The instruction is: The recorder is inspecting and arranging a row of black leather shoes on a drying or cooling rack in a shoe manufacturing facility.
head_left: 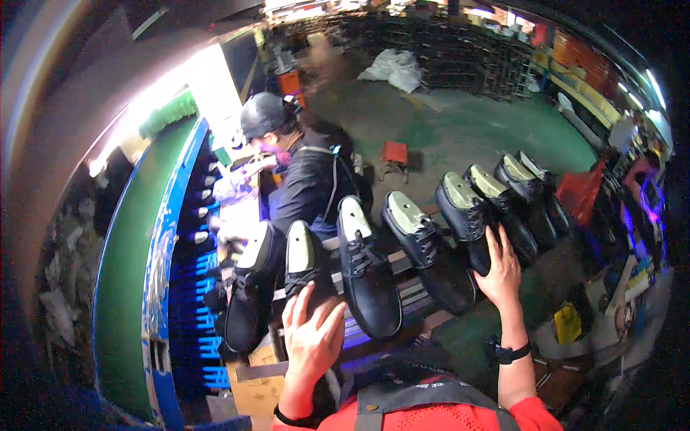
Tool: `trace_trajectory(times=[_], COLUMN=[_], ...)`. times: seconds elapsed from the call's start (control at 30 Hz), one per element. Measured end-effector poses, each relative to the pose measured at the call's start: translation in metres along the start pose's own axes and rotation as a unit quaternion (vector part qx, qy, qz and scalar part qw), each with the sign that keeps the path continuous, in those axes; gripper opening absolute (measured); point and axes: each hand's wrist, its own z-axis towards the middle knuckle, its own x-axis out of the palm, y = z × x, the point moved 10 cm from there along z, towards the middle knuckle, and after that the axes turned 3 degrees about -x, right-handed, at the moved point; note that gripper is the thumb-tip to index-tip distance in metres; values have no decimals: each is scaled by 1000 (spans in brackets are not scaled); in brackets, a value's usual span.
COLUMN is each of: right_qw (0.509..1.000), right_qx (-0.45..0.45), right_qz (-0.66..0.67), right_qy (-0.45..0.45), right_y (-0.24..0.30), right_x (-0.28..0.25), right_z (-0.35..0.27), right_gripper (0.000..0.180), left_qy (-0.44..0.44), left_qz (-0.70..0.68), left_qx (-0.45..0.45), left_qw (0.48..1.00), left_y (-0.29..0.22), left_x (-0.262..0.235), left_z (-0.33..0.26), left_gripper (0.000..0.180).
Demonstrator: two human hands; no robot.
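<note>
A row of black lace-up shoes stands before me, toes toward me, each with a pale shoe last filling its opening. My left hand [314, 334] is closed over the toe of the second shoe from the left [300, 251], its fingers bent on the upper. Around the front of another black shoe [463, 208], further right, my right hand [499, 269] is wrapped, fingers along one side and thumb on the other. Between my hands are two more shoes, a nearer one [370, 287] and a tilted one [431, 266]. Palms and shoe undersides are hidden.
A co-worker [305, 172] in a dark cap and top bends over work at the left. Beyond the leftmost shoe [248, 309] runs a green conveyor belt [129, 273] with a blue frame [162, 266]. A red stool [394, 152] stands on the green floor; dark racks [474, 61] fill the back.
</note>
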Motion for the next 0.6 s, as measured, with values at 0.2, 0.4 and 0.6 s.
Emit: trace_trajectory(times=[0.2,0.4,0.6], right_qw=[1000,1000,1000], right_qx=[0,-11,-13], right_qz=[4,-7,-6], right_qy=[1,4,1], right_y=[-2,-2,-1], right_x=[2,3,2], right_z=[1,1,2], right_gripper=[118,117,117], left_qy=[-16,-5,-14], left_qz=[2,-3,-11], left_qx=[9,-1,14], left_qw=[1000,1000,1000], left_y=[1,5,5], left_x=[-1,3,2], left_z=[-1,-3,-3], left_gripper=[30,29,31])
